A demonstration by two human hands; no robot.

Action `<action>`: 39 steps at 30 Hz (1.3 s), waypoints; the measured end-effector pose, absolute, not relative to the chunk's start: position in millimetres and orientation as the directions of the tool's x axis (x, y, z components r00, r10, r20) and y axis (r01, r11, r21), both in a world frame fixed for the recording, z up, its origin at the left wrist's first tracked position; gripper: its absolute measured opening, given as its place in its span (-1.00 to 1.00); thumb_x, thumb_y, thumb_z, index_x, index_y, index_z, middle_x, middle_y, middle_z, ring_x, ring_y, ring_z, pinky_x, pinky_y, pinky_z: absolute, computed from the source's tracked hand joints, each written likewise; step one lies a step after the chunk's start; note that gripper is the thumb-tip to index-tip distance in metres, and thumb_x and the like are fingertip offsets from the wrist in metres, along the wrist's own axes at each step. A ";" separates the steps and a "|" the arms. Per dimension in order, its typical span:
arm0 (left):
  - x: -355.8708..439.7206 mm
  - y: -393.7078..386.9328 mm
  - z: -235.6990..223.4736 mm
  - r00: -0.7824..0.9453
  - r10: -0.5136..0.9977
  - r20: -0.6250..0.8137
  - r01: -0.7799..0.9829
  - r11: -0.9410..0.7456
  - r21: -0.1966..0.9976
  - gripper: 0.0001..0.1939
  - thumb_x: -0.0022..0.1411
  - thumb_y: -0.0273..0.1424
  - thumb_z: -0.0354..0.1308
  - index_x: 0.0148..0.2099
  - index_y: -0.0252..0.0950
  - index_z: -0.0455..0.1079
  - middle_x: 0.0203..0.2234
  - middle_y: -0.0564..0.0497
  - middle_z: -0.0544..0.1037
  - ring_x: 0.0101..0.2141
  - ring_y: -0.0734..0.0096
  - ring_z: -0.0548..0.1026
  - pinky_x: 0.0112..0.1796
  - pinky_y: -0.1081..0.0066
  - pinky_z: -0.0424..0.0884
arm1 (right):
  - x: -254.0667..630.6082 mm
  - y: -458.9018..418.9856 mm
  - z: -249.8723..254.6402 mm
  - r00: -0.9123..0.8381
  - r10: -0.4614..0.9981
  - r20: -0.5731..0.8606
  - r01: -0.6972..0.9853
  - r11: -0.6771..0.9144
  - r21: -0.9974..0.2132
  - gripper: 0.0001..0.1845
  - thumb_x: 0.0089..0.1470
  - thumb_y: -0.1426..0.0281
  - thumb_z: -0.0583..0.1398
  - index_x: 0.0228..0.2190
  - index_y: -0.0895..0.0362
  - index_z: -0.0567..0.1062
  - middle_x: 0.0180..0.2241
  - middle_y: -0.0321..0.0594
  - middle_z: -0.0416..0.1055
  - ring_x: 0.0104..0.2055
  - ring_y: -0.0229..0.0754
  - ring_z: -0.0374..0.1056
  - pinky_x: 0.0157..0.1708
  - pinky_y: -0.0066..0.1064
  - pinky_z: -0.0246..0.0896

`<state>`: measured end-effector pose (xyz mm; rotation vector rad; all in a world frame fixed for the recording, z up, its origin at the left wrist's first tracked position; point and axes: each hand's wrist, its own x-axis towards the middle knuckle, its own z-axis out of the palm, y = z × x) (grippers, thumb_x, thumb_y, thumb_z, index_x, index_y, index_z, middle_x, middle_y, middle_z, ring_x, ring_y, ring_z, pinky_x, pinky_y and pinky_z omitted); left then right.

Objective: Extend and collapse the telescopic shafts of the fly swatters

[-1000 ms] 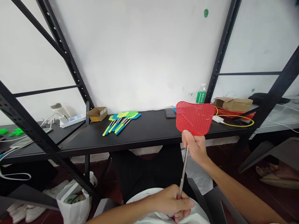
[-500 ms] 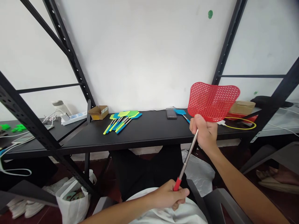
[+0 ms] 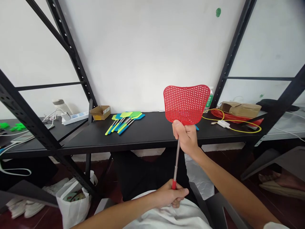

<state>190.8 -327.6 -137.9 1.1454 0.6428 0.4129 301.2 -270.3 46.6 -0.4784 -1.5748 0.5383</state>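
A red fly swatter (image 3: pixel 187 101) with a perforated head and a telescoping metal rod stands upright in front of me. My left hand (image 3: pixel 172 194) is closed round its red handle, low over my lap. Just under the head, my right hand (image 3: pixel 187 136) grips the top of the rod. Several blue and green fly swatters (image 3: pixel 125 122) lie in an overlapping pile on the left part of the black table (image 3: pixel 152 133). Behind the red head, a small blue handle end (image 3: pixel 197 128) peeks out; the rest is hidden.
An open cardboard box (image 3: pixel 100 113) sits left of the pile, with a white power strip (image 3: pixel 75 118) beyond the rack post. To the right are a water bottle (image 3: pixel 209 98), a yellow cable (image 3: pixel 245 130) and a brown package (image 3: pixel 240 109). Black rack posts flank the table.
The swatter's head rose and swung right, then came back left, with both hands still on it. More of the rod shows between my hands than one second ago.
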 end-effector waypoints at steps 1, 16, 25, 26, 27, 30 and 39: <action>191.0 -327.5 -138.8 0.747 0.613 -0.258 0.017 0.370 0.929 -0.33 -0.05 0.16 0.36 -0.65 -0.27 0.16 -0.82 0.23 0.12 -0.73 0.65 0.08 -0.57 0.43 0.12 | 300.1 -270.5 46.4 -0.077 0.594 0.801 -0.020 0.802 -0.597 -0.37 0.36 0.10 0.07 -0.71 0.08 0.22 -0.68 -0.29 0.13 -0.59 -0.26 0.10 -0.51 -0.33 0.03; 191.8 -328.2 -137.2 0.732 0.626 -0.268 0.005 0.389 0.921 -0.35 -0.04 0.10 0.38 -0.67 -0.27 0.15 -0.84 0.24 0.10 -0.76 0.67 0.05 -0.58 0.42 0.10 | 295.2 -266.9 40.8 -0.075 0.585 0.807 0.017 0.810 -0.586 -0.38 0.40 0.16 0.03 -0.69 0.08 0.19 -0.68 -0.31 0.12 -0.59 -0.27 0.10 -0.51 -0.34 -0.01; 192.4 -328.6 -136.7 0.734 0.617 -0.283 -0.002 0.419 0.908 -0.35 -0.06 0.09 0.40 -0.69 -0.26 0.15 -0.85 0.23 0.08 -0.76 0.66 0.03 -0.60 0.42 0.02 | 297.5 -262.4 34.8 -0.067 0.561 0.825 0.017 0.828 -0.561 -0.40 0.41 0.22 0.04 -0.69 0.10 0.20 -0.69 -0.33 0.12 -0.60 -0.30 0.09 -0.52 -0.35 -0.04; 192.3 -328.5 -137.0 0.734 0.617 -0.285 -0.001 0.421 0.907 -0.35 -0.06 0.09 0.40 -0.69 -0.26 0.16 -0.85 0.23 0.08 -0.76 0.66 0.03 -0.60 0.42 0.02 | 298.2 -262.2 34.3 -0.064 0.560 0.826 0.016 0.828 -0.561 -0.40 0.41 0.23 0.04 -0.69 0.10 0.20 -0.69 -0.33 0.12 -0.60 -0.30 0.09 -0.52 -0.35 -0.04; 192.2 -328.4 -137.3 0.732 0.618 -0.287 0.000 0.421 0.907 -0.35 -0.07 0.09 0.40 -0.69 -0.26 0.16 -0.85 0.23 0.08 -0.76 0.66 0.03 -0.60 0.42 0.03 | 298.6 -262.3 34.0 -0.065 0.559 0.827 0.015 0.829 -0.559 -0.40 0.41 0.24 0.03 -0.69 0.10 0.20 -0.69 -0.33 0.12 -0.60 -0.30 0.09 -0.52 -0.35 -0.04; 192.4 -328.2 -138.6 0.721 0.629 -0.291 0.010 0.410 0.912 -0.36 -0.09 0.10 0.40 -0.68 -0.26 0.17 -0.85 0.22 0.11 -0.76 0.65 0.05 -0.60 0.41 0.07 | 299.1 -265.0 33.7 -0.070 0.550 0.832 0.011 0.834 -0.551 -0.41 0.41 0.27 0.03 -0.68 0.10 0.20 -0.68 -0.34 0.12 -0.59 -0.31 0.09 -0.52 -0.35 -0.05; 192.1 -326.6 -145.9 0.716 0.641 -0.275 0.020 0.376 0.927 -0.36 -0.05 0.09 0.40 -0.67 -0.28 0.18 -0.82 0.23 0.13 -0.75 0.66 0.06 -0.58 0.42 0.10 | 306.0 -278.6 32.1 -0.045 0.537 0.842 0.020 0.844 -0.537 -0.44 0.41 0.30 0.03 -0.66 0.10 0.21 -0.66 -0.34 0.11 -0.59 -0.30 0.10 -0.51 -0.34 -0.05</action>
